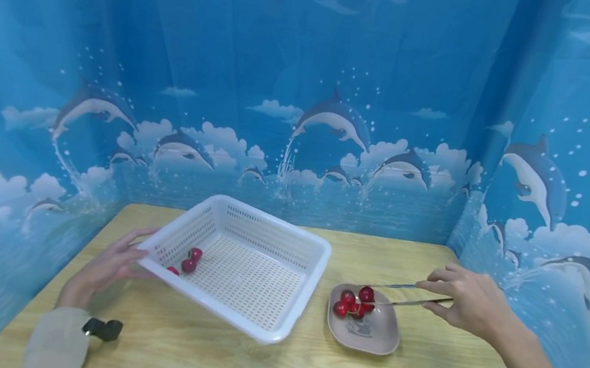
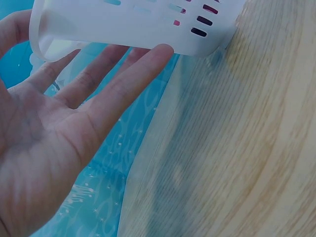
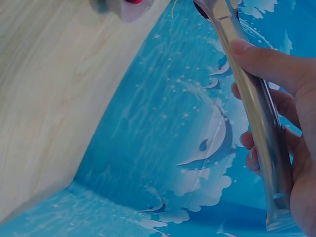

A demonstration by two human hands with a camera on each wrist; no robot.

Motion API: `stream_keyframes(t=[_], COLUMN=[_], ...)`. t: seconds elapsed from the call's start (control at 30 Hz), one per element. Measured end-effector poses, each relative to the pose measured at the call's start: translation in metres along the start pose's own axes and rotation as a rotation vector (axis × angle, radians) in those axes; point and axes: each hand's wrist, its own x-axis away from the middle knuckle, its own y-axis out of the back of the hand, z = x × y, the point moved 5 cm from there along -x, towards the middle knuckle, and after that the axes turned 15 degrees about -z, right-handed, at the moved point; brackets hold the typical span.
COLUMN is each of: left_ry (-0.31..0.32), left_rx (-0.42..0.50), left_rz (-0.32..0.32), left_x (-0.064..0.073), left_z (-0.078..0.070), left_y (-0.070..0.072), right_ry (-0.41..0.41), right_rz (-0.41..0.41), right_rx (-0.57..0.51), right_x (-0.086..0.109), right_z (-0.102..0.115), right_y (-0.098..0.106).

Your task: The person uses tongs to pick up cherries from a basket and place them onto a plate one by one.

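A white perforated plastic basket (image 1: 309,285) stands left of centre, with a few red cherries (image 1: 189,265) near its left corner. My left hand (image 1: 105,265) touches that corner from outside. In the left wrist view its fingers (image 2: 118,91) look extended and spread against the basket wall (image 2: 113,27). With my right hand (image 1: 467,297), I grip metal tongs (image 3: 259,118) between thumb and fingers. Their tips reach over a small beige dish (image 1: 375,340) and lie on either side of a cherry (image 1: 366,295). Several more cherries (image 1: 341,309) lie in the dish, partly behind the tongs.
A light wood-grain table (image 1: 205,358) carries the basket and dish, with a narrow gap between them. Blue dolphin-print cloth (image 1: 298,72) hangs behind and along both sides. Black straps (image 1: 102,329) sit at both wrists.
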Motion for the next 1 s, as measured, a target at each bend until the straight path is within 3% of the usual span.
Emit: stream_keyframes(t=[0.27,0.63,1.0], left_ry=[-0.001,0.009,0.001], left_rx=[0.004,-0.011,-0.015], left_rz=[0.001,-0.014,-0.016], left_x=[0.000,0.000,0.001], left_z=[0.000,-0.002,-0.002], left_y=[0.000,-0.001,-0.001], right_ry=[-0.012,-0.080,-0.077], right_rz=[0.054,0.212,0.229], right_rx=[-0.002,-0.010,-0.010], right_x=[0.013,0.022,0.026], right_z=[-0.003,-0.006,-0.005], right_y=[-0.009,-0.017,-0.023])
